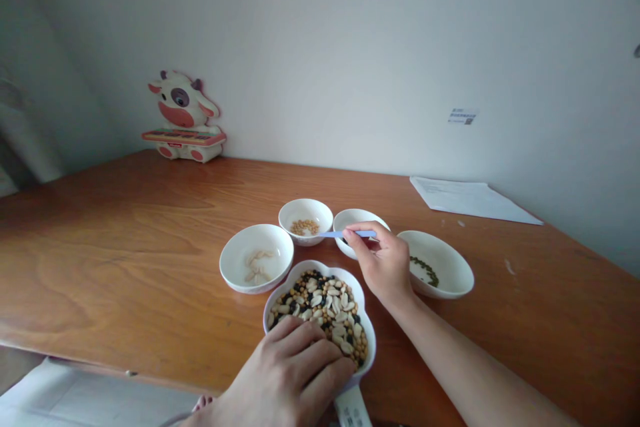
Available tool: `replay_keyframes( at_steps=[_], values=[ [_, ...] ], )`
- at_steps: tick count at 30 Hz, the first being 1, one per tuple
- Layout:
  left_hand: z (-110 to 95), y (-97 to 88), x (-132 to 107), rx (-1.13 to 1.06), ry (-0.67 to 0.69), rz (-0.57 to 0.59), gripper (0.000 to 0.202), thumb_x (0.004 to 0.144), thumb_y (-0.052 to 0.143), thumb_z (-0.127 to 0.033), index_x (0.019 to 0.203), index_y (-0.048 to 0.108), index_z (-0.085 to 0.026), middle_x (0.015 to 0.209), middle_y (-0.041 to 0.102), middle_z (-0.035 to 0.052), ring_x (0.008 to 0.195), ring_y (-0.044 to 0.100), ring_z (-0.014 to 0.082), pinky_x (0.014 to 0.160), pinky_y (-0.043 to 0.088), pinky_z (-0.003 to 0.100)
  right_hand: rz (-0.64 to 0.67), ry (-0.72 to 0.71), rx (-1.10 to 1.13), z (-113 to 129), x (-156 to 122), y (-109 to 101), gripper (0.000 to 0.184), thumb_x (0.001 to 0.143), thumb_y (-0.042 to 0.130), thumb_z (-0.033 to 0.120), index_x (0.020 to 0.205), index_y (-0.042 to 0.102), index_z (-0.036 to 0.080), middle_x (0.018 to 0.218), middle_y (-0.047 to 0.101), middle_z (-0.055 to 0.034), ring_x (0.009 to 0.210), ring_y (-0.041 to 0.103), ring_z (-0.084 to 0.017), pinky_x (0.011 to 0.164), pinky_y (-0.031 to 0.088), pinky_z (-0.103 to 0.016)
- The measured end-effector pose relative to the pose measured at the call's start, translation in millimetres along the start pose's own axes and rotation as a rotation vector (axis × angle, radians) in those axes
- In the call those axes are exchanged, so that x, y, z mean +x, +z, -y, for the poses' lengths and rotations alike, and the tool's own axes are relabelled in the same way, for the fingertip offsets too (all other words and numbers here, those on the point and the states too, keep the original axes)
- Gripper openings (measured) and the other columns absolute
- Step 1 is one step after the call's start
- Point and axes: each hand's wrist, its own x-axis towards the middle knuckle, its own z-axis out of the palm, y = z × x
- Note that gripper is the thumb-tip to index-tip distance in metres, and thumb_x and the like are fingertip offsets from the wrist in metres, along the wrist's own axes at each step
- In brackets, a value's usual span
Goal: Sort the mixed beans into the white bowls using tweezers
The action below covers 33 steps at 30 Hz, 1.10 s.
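My right hand (377, 263) pinches light-blue plastic tweezers (345, 234) above a white bowl (353, 217), and their tip points toward a small white bowl of yellow beans (305, 209). My left hand (285, 380) lies across the near rim of a white flower-shaped bowl (320, 268), its fingers over a mix of peanuts, black beans and yellow beans. To the left sits a white bowl of peanuts (256, 239). A white bowl of green beans (443, 260) stands to the right. The thumb of my left hand is hidden.
All the bowls stand on a wooden table (100, 267) with a near edge at lower left. A cow-shaped toy (183, 120) stands against the wall at the back. Papers (470, 199) lie at the far right corner.
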Motion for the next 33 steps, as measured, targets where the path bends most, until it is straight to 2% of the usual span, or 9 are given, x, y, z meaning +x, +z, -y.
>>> replay_keyframes(
  at_steps=[3, 6, 9, 15, 33],
  values=[
    [-1.3, -0.3, -1.7, 0.005, -0.005, -0.003, 0.025, 0.106, 0.038, -0.024, 0.112, 0.061, -0.014, 0.093, 0.07, 0.0036, 0.081, 0.062, 0.0202, 0.075, 0.053, 0.034, 0.171, -0.103, 0.062, 9.0, -2.3, -2.6, 0.006, 0.088, 0.066, 0.022, 0.084, 0.069, 0.02, 0.078, 0.073, -0.0019, 0.067, 0.067, -0.015, 0.056, 0.05, -0.025],
    [-1.3, -0.1, -3.3, 0.015, 0.009, -0.016, 0.026, 0.106, 0.038, -0.023, 0.113, 0.061, -0.015, 0.094, 0.071, 0.0032, 0.082, 0.063, 0.0201, 0.075, 0.053, 0.034, 0.331, -0.282, 0.119, 16.9, -4.2, -2.2, 0.009, 0.088, 0.062, 0.016, 0.08, 0.066, 0.019, 0.073, 0.071, -0.003, 0.065, 0.063, -0.016, 0.06, 0.05, -0.028],
    [0.1, 0.5, -3.6, 0.021, 0.018, -0.024, 0.026, 0.106, 0.038, -0.023, 0.115, 0.061, -0.015, 0.096, 0.072, 0.0028, 0.082, 0.063, 0.0199, 0.075, 0.053, 0.034, 0.399, -0.37, 0.115, 19.8, -5.1, 1.0, 0.01, 0.088, 0.061, 0.014, 0.08, 0.065, 0.018, 0.072, 0.07, -0.0034, 0.066, 0.061, -0.016, 0.064, 0.049, -0.03],
    [0.5, 0.5, -1.1, 0.023, 0.021, -0.021, 0.025, 0.105, 0.04, -0.021, 0.114, 0.062, -0.014, 0.094, 0.071, 0.0034, 0.081, 0.064, 0.02, 0.073, 0.054, 0.034, 0.456, -0.354, 0.056, 20.6, -5.2, 2.7, 0.009, 0.09, 0.061, 0.015, 0.082, 0.065, 0.019, 0.074, 0.071, -0.0027, 0.068, 0.06, -0.016, 0.066, 0.049, -0.03],
    [-0.4, 1.1, -2.7, 0.015, 0.027, -0.023, 0.025, 0.105, 0.04, -0.022, 0.116, 0.061, -0.015, 0.097, 0.072, 0.0035, 0.083, 0.065, 0.0204, 0.076, 0.054, 0.034, 0.462, -0.354, 0.036, 19.8, -5.2, -0.2, 0.01, 0.09, 0.06, 0.016, 0.082, 0.065, 0.019, 0.075, 0.07, -0.0034, 0.071, 0.06, -0.018, 0.068, 0.049, -0.032]
  ],
)
